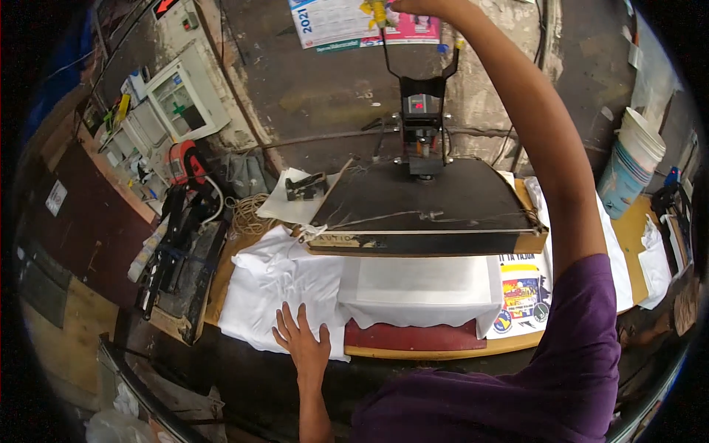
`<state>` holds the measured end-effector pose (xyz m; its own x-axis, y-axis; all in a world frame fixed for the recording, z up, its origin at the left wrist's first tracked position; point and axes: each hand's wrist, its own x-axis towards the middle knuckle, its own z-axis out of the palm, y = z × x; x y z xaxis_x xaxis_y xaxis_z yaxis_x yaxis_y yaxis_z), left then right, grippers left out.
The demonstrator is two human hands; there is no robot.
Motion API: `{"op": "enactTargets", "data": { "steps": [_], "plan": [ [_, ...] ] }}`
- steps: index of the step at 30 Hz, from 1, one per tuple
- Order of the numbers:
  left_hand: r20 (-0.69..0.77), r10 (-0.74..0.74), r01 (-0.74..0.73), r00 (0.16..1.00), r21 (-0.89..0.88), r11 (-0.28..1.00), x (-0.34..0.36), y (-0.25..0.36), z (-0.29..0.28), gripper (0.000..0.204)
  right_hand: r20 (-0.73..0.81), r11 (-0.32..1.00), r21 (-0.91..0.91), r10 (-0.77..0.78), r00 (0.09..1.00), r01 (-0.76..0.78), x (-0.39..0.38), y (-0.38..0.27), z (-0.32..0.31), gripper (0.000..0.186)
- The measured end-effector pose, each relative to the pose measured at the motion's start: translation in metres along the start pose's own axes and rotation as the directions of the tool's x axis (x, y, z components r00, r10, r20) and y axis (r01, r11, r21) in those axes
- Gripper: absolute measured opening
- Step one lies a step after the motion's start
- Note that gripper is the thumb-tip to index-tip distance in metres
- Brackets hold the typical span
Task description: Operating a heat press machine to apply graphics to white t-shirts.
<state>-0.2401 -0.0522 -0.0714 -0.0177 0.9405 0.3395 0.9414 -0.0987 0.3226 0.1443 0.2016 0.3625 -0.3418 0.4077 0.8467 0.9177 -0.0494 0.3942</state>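
My right hand [428, 6] reaches far up and is closed on the heat press handle [378, 15], at its yellow-wrapped end; the top edge cuts the hand off in part. The black upper plate of the heat press [421, 199] stands raised over the lower bed. A thin white sheet [421, 284] covers that bed, with a red pad edge [413, 337] showing below. My left hand [301, 340] lies with fingers spread on a rumpled white cloth, perhaps a shirt [277, 277], left of the bed.
Printed colour sheets [521, 295] lie right of the bed, beside more white cloth [609, 251]. A second black press-like machine [177, 244] stands left, near coiled rope [249, 214]. Stacked buckets [631, 162] are at the back right. An open white cabinet [187, 100] hangs back left.
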Motion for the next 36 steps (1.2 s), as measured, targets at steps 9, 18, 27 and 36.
{"op": "enactTargets", "data": {
  "steps": [9,18,27,36],
  "plan": [
    [-0.320,0.213,-0.306,0.923,-0.278,0.910,0.025,0.024,-0.027,0.044,0.027,0.996,0.000,0.090,0.996,-0.090,-0.064,-0.052,-0.012,0.024],
    [-0.528,0.552,-0.759,0.646,-0.517,0.394,0.130,0.167,-0.068,0.044,0.472,0.953,0.286,-0.046,0.880,-0.104,-0.290,-0.192,-0.118,0.014],
    [0.078,0.749,-0.491,0.658,-0.709,0.506,0.142,0.207,-0.035,0.037,0.491,0.867,0.372,0.120,0.863,-0.332,-0.344,-0.210,-0.094,0.018],
    [0.058,0.758,-0.497,0.650,-0.722,0.481,0.132,0.198,-0.012,0.034,0.492,0.846,0.374,0.166,0.855,-0.380,-0.361,-0.229,-0.106,0.035]
  ]
}}
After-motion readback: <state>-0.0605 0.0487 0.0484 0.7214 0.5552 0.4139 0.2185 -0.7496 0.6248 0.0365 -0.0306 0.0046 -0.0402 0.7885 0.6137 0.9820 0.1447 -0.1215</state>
